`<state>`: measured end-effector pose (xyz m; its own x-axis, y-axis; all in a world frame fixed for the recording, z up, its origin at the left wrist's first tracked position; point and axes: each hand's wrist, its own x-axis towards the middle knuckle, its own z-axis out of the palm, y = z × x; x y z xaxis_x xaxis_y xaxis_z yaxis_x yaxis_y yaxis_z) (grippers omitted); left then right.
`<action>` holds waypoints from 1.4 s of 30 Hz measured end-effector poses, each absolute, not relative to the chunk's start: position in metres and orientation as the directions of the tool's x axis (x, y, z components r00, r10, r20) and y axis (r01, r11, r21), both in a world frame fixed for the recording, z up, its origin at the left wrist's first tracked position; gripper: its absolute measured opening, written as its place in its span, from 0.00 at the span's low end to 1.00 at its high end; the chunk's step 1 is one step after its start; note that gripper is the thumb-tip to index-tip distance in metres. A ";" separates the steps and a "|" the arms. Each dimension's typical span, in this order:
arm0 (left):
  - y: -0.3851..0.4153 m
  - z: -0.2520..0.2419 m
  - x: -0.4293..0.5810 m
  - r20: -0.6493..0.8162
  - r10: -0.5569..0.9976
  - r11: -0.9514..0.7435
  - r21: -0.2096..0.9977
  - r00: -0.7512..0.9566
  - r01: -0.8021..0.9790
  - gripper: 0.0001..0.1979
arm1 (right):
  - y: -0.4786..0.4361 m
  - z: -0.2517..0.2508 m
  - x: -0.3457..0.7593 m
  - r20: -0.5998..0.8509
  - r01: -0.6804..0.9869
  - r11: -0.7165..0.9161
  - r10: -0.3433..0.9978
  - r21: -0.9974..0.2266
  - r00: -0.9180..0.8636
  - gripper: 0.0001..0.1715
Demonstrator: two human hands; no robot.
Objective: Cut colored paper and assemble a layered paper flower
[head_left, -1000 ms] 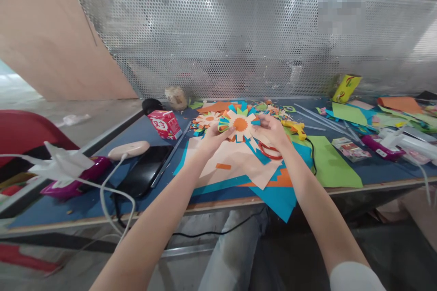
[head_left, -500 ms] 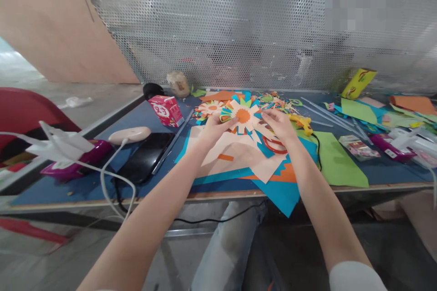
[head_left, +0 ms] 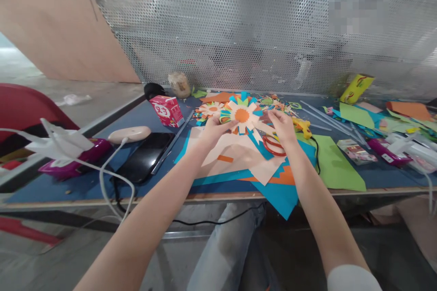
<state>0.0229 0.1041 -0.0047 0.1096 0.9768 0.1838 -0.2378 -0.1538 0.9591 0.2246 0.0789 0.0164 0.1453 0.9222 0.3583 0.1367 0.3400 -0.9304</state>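
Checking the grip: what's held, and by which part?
Left hand holds the paper flower by its left side; for the right hand, I can't tell.

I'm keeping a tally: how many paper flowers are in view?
2: one layered flower in the left hand, another flower just beyond that hand. More may be hidden.

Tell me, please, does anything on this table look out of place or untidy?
Yes: one blue paper sheet pokes past the front edge of the table, so it looks askew. Small paper scraps also lie scattered behind the paper flower in the left hand, which looks untidy.
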 end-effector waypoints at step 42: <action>0.112 0.009 0.019 0.139 0.990 -0.126 0.729 -0.034 -0.673 0.18 | 0.052 -0.013 0.249 0.474 0.953 0.066 0.876 -0.295 0.086 0.25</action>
